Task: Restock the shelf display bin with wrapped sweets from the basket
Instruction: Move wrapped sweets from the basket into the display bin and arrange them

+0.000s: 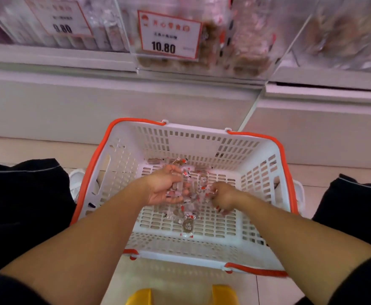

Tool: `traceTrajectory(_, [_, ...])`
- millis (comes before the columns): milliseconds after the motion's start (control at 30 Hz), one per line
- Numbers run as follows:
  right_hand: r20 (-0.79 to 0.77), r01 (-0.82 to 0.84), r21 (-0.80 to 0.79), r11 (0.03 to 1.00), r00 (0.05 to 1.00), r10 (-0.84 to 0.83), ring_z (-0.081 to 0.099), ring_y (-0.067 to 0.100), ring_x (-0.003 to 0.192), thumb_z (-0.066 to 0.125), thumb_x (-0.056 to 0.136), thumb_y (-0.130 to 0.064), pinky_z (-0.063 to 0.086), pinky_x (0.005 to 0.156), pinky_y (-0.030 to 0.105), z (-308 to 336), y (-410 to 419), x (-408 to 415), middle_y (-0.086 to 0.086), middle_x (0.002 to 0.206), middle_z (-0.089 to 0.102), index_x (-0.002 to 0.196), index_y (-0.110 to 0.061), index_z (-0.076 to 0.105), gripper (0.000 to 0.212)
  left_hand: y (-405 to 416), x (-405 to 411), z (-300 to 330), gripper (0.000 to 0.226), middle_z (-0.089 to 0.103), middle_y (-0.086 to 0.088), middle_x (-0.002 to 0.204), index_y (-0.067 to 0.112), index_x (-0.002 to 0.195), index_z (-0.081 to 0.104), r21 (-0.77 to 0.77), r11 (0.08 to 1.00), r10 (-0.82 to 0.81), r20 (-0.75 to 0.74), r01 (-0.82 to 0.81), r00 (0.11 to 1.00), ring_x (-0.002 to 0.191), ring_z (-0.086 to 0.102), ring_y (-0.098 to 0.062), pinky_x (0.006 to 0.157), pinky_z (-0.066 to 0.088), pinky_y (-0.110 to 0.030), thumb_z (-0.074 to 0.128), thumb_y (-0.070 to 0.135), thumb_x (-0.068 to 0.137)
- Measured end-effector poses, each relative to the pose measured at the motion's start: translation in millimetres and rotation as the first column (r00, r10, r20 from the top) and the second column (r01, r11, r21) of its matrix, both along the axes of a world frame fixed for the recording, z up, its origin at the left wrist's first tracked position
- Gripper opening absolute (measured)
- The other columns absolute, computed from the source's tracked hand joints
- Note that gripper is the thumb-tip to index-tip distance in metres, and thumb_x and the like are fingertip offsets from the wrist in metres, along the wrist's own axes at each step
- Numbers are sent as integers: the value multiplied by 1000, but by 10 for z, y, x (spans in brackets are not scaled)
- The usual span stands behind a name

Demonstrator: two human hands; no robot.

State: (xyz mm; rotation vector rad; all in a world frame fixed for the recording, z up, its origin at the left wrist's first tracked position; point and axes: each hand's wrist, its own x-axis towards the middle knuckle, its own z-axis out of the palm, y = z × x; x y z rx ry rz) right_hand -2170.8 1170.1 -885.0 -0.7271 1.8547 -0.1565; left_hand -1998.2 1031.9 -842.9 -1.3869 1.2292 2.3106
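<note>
I am reaching both hands down into the white basket (202, 137) with the orange rim, which is sitting on the floor right in front of the shelf. My left hand (164, 187) is lying palm up, fingers curling round a small clutch of wrapped sweets (189, 208), while my right hand (224, 195) is coming in knuckles up, fingertips pinching at wrappers at the right edge of the same heap; I cannot tell how many it is actually gripping. The sweets are lying in a loose cluster across the middle of the basket floor, directly between my two hands, with one stray piece (188, 226) sitting nearer to me, its long axis pointing roughly toward me. The display bin (241, 40) with the 10.80 price tag (169, 34) is standing above and beyond the basket, slightly to the right of centre, so I am judging the coming lift as going up and forward, and the right hand is looking marginally nearer to it.
</note>
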Motion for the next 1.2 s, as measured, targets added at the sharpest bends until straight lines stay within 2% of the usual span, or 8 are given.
traceTrajectory(67, [152, -64, -84, 994, 985, 76, 62, 13, 73, 63, 94, -5, 60, 62, 34, 582, -207, -182, -2, 91, 57, 104, -22, 52, 23, -115, -123, 241, 35, 75, -5, 94, 24, 128, 42, -153, 986, -68, -30, 62, 997, 74, 70, -21, 59, 56, -34, 54, 10, 99])
traceTrajectory(167, [104, -269, -274, 923, 946, 307, 59, 3, 64, 61, 96, -9, 60, 62, 26, 1559, -456, -337, -4, 83, 51, 96, -12, 50, 12, -344, -359, 886, 31, 74, 4, 76, 9, 126, 49, -265, 941, -248, -116, 211, 962, 58, 65, -6, 54, 52, -26, 57, 20, 98])
traceTrajectory(367, [-58, -251, -652, 715, 957, 283, 56, 24, 63, 66, 91, -5, 55, 58, 43, 2867, -494, -263, 20, 79, 53, 106, -6, 46, 25, -522, -492, 2332, 25, 66, 3, 67, 20, 68, 72, -258, 882, -448, -205, 394, 870, 58, 60, -10, 57, 47, -27, 60, 35, 83])
traceTrajectory(500, [-104, -192, -810, 554, 977, 187, 57, 25, 61, 75, 80, -5, 52, 55, 42, 3196, -508, -187, 13, 70, 57, 91, -10, 41, 36, -521, -303, 2764, 42, 70, -15, 107, 10, 106, 68, -83, 855, -504, -359, 512, 785, 86, 70, -22, 65, 58, -31, 50, 43, 87])
traceTrajectory(667, [-116, -240, -777, 581, 963, 243, 71, 29, 68, 78, 74, -5, 56, 53, 40, 3335, -579, -187, 20, 79, 66, 80, -13, 41, 38, -505, -212, 2831, 25, 70, -13, 102, 10, 97, 72, -128, 860, -489, -482, 493, 727, 86, 72, -20, 61, 58, -26, 52, 24, 93])
traceTrajectory(833, [-197, -230, -817, 529, 973, 118, 74, 27, 73, 89, 45, -21, 59, 51, 31, 3718, -528, -573, 12, 90, 73, 64, -17, 60, 34, -558, -330, 2859, 21, 72, -6, 100, 10, 99, 70, -143, 952, -305, -513, 270, 803, 89, 73, -20, 57, 58, -27, 64, 11, 79])
traceTrajectory(1000, [-344, -429, -750, 503, 903, 257, 62, 5, 52, 92, 57, -23, 49, 45, 19, 3672, -543, -475, 1, 68, 72, 71, -19, 74, 23, -576, -403, 2867, 19, 74, -6, 96, 16, 91, 78, -240, 914, -405, -485, 327, 775, 89, 73, -15, 59, 58, -19, 71, 19, 74])
traceTrajectory(1200, [-503, -552, -644, 530, 827, 251, 68, 9, 79, 84, 74, -18, 56, 71, 36, 3661, -600, -430, -6, 90, 64, 90, -25, 50, 37, -532, -476, 2912, 43, 72, -8, 97, 16, 101, 76, -166, 890, -434, -587, 424, 683, 94, 71, -20, 69, 59, -26, 78, 44, 68])
